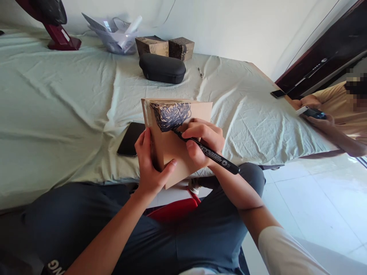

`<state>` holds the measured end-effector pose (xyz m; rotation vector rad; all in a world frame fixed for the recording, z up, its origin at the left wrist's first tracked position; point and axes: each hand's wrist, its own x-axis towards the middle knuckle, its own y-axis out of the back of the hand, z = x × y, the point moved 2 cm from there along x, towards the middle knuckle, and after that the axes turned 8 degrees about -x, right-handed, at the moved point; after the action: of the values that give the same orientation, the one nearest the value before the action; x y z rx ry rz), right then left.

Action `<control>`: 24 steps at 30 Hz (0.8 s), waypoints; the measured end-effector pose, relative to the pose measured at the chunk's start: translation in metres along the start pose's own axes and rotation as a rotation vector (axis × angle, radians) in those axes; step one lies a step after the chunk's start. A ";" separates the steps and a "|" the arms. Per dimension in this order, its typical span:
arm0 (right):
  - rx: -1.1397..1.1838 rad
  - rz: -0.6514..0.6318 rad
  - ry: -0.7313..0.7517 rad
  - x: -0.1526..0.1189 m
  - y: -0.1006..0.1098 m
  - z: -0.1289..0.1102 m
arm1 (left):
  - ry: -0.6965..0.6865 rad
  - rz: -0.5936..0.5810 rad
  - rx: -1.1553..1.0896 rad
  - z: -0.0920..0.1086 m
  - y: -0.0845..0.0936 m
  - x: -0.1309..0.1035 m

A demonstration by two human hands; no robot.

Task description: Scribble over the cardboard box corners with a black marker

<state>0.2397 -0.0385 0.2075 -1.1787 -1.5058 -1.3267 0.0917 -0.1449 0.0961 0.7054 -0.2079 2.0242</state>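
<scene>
A cardboard box is tilted at the near edge of the cloth-covered table, with dark looping scribbles over its upper part. My left hand grips the box's left side, its thumb on the near face and the other fingers along the side. A black marker is held in my right hand, which rests against the box face. The marker's tip touches the lower edge of the scribbled area. Behind my left hand, a black flat device lies partly hidden.
Further back are a black case, two scribbled boxes, a plastic basket and a small pen. A dark red stand is at the back left. At right, a person holds a phone near another phone.
</scene>
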 end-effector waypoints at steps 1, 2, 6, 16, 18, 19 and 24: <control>-0.015 0.004 0.012 0.000 -0.001 -0.001 | -0.001 -0.006 -0.025 0.001 0.000 0.000; -0.014 0.000 0.022 0.000 -0.002 -0.001 | -0.001 -0.009 -0.045 0.001 0.000 0.000; 0.068 0.012 0.029 0.001 -0.003 -0.002 | -0.035 0.015 -0.018 0.007 0.001 0.003; 0.113 0.054 0.020 0.001 -0.003 -0.007 | -0.145 0.073 0.211 0.025 0.001 0.007; 0.108 0.046 0.035 0.003 -0.003 -0.008 | -0.150 0.089 0.265 0.028 0.001 0.007; 0.096 0.040 0.046 0.003 -0.002 -0.009 | -0.154 0.096 0.291 0.030 0.001 0.007; 0.007 0.034 0.078 0.005 -0.002 -0.011 | -0.233 0.099 0.388 0.036 0.000 0.005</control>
<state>0.2365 -0.0490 0.2134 -1.1299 -1.4278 -1.3282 0.1037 -0.1557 0.1282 1.1967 0.0192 2.0970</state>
